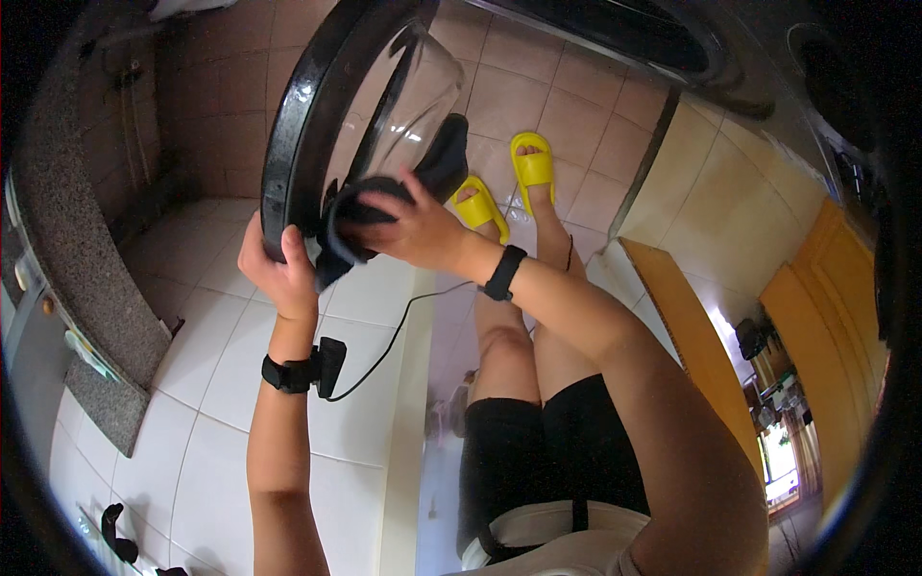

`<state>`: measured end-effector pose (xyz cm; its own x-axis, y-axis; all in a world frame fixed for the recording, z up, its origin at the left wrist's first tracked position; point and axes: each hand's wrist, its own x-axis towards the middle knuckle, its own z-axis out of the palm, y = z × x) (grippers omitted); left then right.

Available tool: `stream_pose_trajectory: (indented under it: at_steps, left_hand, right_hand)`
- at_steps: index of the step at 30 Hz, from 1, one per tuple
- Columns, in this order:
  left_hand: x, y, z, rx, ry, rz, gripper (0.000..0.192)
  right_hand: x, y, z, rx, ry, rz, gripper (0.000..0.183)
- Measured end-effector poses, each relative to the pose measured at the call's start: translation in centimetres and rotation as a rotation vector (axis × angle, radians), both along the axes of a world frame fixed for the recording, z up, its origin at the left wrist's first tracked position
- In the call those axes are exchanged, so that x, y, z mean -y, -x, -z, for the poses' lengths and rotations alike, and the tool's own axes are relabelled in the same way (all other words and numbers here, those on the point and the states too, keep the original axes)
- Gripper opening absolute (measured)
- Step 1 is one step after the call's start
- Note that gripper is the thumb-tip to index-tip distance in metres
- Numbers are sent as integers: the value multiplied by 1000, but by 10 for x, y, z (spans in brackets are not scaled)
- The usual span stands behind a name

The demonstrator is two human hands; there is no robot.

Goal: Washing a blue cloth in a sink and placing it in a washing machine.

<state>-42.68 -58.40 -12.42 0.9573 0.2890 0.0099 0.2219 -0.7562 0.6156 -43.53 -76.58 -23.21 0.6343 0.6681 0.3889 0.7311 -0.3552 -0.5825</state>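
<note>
A round glass door with a thick black rim [288, 144], resembling a front-loading washing machine's door, stands before me, its clear bulging glass [425, 93] on the right side. My left hand [281, 266] grips the lower edge of the rim, thumb in front. A dark cloth [446, 155] lies against the lower part of the glass. My right hand [403, 227] presses on the cloth with spread fingers, slightly blurred. Each wrist wears a black strap; a small black device [331, 367] on the left one has a thin cable.
White tiles [223, 360] lie left and below. A grey speckled stone edge [108, 273] curves at the far left. A dark machine-like surface [756, 43] spans the upper right. Wooden panels [814, 324] stand right. My feet, in yellow slides [533, 169], rest on pinkish floor tiles [515, 93].
</note>
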Motion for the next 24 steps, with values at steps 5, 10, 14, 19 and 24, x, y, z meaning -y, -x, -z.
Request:
stream_pose_trajectory:
  at_steps: [5,10,14,19,24]
  left_hand:
    - [-10,0,6,28,-34,11,54]
    - [-2,0,8,17,-8,-3,55]
    - [0,5,0,-11,0,-12,52]
    - [10,8,6,31,33,-25,51]
    - [12,14,4,27,108,-87,48]
  right_hand:
    - [15,19,52,220,244,-296,33]
    - [90,-14,98,-197,417,-199,25]
    - [89,-21,76,-601,314,261,30]
    - [33,15,22,-1146,202,235,36]
    - [-25,68,-49,-1307,3,84,71]
